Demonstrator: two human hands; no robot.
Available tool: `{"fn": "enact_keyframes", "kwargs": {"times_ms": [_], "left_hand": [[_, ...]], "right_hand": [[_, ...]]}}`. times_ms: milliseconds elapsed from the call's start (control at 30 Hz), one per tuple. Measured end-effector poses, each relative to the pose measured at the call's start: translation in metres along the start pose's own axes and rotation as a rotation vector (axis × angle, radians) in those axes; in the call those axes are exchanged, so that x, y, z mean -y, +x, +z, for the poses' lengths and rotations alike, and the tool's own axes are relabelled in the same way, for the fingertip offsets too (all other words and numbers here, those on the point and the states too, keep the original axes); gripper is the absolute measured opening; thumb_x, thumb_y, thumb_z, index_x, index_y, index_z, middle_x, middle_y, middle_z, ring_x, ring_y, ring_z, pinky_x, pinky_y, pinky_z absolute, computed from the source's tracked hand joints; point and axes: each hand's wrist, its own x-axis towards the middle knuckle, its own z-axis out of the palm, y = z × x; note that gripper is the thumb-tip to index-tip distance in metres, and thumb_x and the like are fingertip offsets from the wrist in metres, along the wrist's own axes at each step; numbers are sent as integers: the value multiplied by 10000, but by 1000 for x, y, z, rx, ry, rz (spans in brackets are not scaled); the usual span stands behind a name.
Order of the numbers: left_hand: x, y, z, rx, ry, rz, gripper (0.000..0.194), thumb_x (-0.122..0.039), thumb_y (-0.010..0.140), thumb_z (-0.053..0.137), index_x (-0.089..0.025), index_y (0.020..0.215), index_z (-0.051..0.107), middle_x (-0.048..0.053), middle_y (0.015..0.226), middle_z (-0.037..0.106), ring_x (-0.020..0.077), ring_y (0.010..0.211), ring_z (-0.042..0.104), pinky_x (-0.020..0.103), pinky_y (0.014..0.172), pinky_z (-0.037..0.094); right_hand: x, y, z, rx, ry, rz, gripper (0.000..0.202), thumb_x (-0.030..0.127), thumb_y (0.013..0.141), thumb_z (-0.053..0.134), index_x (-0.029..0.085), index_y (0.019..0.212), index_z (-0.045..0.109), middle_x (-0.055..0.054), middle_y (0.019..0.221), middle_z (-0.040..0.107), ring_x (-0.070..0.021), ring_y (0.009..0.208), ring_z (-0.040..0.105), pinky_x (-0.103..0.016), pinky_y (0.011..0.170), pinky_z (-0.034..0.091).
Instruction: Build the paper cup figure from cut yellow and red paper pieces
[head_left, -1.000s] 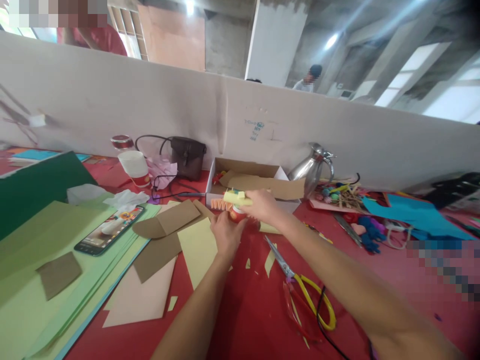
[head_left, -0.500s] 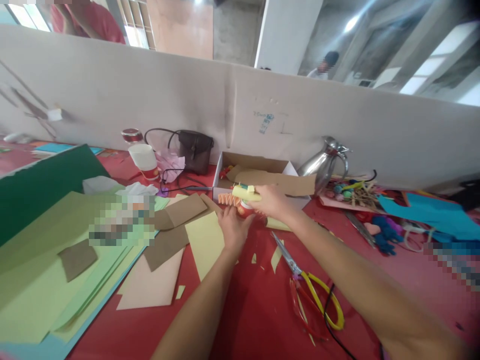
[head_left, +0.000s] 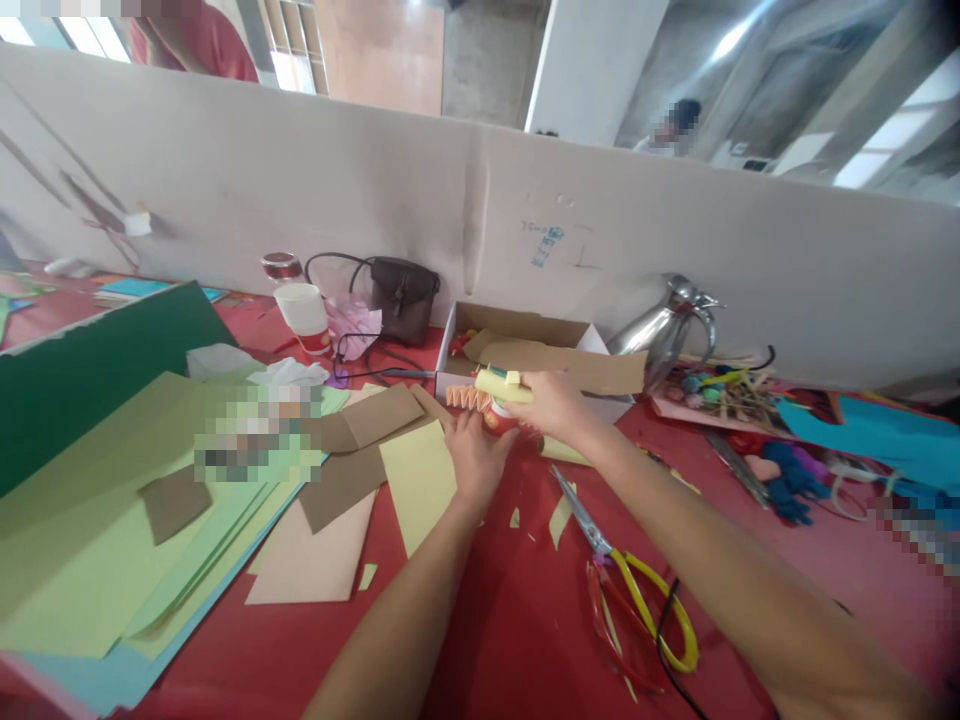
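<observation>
Near the middle of the red table, my left hand [head_left: 480,455] is closed around the lower part of a red-and-white paper cup [head_left: 496,418]. An orange zigzag paper strip [head_left: 466,397] sticks out from the cup's left side. Above the cup, my right hand [head_left: 555,400] grips a pale yellow paper piece [head_left: 501,385] that lies across its top. Scissors [head_left: 600,545] with yellow handles lie to the right of my left forearm, beside a red-handled tool [head_left: 604,625].
Coloured paper sheets [head_left: 82,520] and brown card [head_left: 386,415] cover the left. Behind my hands stands an open box [head_left: 442,345]. A dark bag [head_left: 405,300], a white cup [head_left: 301,308] and a metal jug [head_left: 652,330] stand by the partition.
The whole view has shifted, so the table items appear slightly further right. Both hands keep their hold on the cup and the yellow paper piece.
</observation>
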Motion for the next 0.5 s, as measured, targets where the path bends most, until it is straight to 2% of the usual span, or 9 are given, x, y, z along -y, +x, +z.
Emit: {"fn": "enact_keyframes", "kwargs": {"times_ms": [300, 500], "left_hand": [[2, 0, 2, -9, 22, 38, 328, -469, 726, 746, -182, 847, 645, 88, 851, 664, 272, 896, 590, 418, 941, 392], [6, 0, 4, 17, 28, 2, 344, -496, 701, 764, -205, 790, 604, 75, 843, 634, 275, 889, 566, 425, 908, 393]], "right_hand": [[-7, 0, 9, -42, 36, 6, 231, 331, 784, 654, 160, 925, 715, -84, 840, 745, -214, 736, 665, -256, 615, 389], [-8, -1, 4, -3, 202, 26, 254, 294, 774, 666, 171, 994, 692, -59, 924, 748, -210, 809, 671, -238, 645, 414]]}}
